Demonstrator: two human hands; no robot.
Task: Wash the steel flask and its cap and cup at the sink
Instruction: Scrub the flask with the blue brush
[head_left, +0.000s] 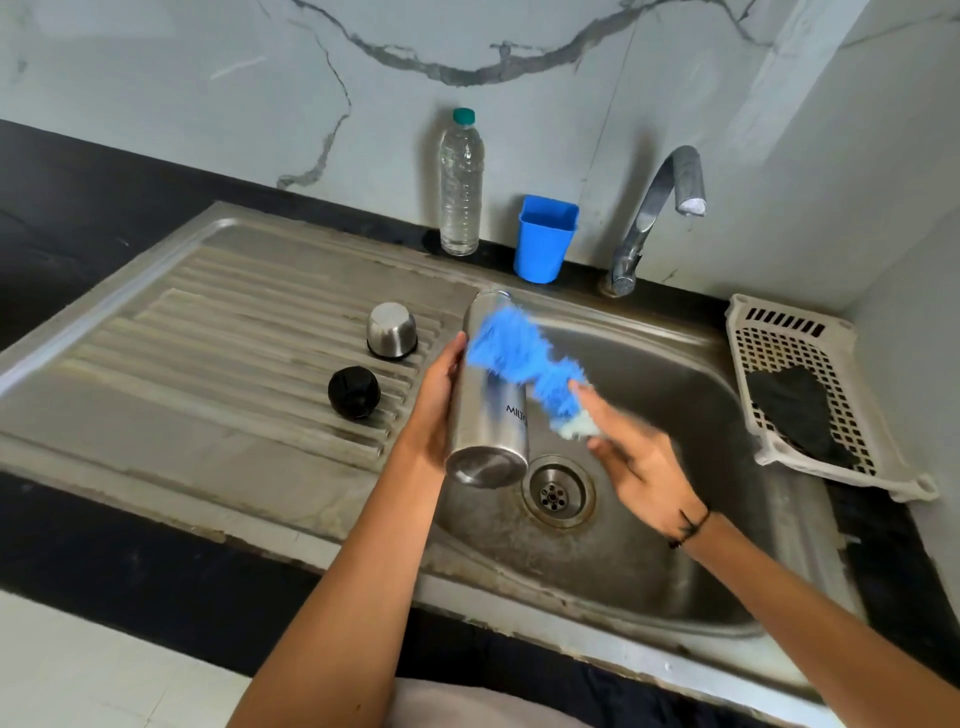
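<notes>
My left hand (435, 400) grips the steel flask (485, 415) over the left edge of the sink basin (675, 415), its base toward me and its mouth pointing away. My right hand (631, 457) holds a blue fluffy scrubber (524, 364) by its pale end, and the blurred blue fibres lie across the flask's upper body. The steel cup (392, 331) stands upside down on the ribbed drainboard (234, 332). The black cap (354, 392) sits just in front of it on the same board.
A clear water bottle (460, 182) and a blue plastic tub (544, 238) stand at the back by the wall. The tap (657, 208) arches over the basin, with no water running. A white slotted basket (815, 395) holding a dark cloth sits right of the sink. The drain (557, 491) lies below the flask.
</notes>
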